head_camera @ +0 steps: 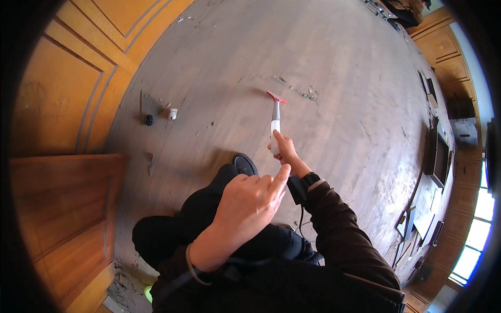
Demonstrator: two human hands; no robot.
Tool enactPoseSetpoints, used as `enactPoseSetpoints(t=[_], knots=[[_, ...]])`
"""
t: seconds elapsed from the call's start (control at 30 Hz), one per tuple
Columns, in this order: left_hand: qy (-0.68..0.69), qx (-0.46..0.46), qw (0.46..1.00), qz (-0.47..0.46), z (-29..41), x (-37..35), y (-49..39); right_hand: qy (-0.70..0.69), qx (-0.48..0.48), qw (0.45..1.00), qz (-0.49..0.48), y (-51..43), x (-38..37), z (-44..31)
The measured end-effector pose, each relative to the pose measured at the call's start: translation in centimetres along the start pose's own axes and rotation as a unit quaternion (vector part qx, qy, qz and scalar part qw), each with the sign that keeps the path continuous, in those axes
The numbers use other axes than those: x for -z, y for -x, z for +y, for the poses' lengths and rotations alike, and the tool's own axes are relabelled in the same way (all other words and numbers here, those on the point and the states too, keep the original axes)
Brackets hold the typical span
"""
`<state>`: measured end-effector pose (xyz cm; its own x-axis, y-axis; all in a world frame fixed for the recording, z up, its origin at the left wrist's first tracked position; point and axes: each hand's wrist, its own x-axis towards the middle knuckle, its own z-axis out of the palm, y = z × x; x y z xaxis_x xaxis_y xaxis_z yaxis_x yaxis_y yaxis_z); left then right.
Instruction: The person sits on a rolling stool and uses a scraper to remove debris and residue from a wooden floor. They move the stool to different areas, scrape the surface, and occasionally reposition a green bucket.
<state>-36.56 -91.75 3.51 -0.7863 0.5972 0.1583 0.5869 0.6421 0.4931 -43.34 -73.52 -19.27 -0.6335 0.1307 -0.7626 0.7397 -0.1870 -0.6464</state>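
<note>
My right hand grips the pale handle of a small scraper-like tool, its narrow red head angled over the floor. Just beyond that head lies a strip of loose debris. Closer to the camera, my left hand is raised over my lap, back upward, one digit extended towards my right wrist. Its other fingers curl underneath, so whatever might be in them is hidden. A black box with a hanging cable sits by the dark watch on my right wrist.
Wooden cabinet panels border the left side. A white fitting, a black round part and a small trowel-shaped piece lie on the floor. A dark open box lies at right. Another person is at upper right.
</note>
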Motion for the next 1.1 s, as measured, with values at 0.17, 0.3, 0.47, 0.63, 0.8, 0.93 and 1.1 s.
enactPoseSetpoints(t=[0.17, 0.3, 0.47, 0.63, 0.8, 0.93, 1.1], knots=[[-0.025, 0.005, 0.998, -0.063, 0.1, 0.2, 0.2, 0.013, -0.01, 1.0, -0.001, 1.8, 0.5, 1.2], [-0.04, 0.015, 0.991, -0.124, 0.4, 0.4, -0.1, -0.076, -0.007, 0.997, 0.002, 2.2, 1.0, 3.5], [0.022, 0.038, 0.998, -0.054, 0.7, 0.0, -0.7, -0.074, 0.021, 0.997, 0.009, 1.6, 1.4, 4.7], [-0.067, 0.019, 0.981, -0.182, 0.4, -0.6, -0.2, -0.055, -0.006, 0.998, 0.005, 3.5, 1.4, 4.7], [-0.077, 0.029, 0.976, -0.2, 0.2, -0.9, 0.3, -0.08, -0.044, 0.996, -0.002, 5.9, 1.0, 6.3], [-0.073, 0.023, 0.976, -0.204, 0.4, -1.0, 0.4, -0.07, -0.056, 0.995, 0.034, 3.5, 1.5, 5.4], [-0.062, 0.023, 0.981, -0.184, 0.4, -1.1, 0.4, 0.042, -0.039, 0.997, 0.058, -2.6, 3.2, -0.2]])
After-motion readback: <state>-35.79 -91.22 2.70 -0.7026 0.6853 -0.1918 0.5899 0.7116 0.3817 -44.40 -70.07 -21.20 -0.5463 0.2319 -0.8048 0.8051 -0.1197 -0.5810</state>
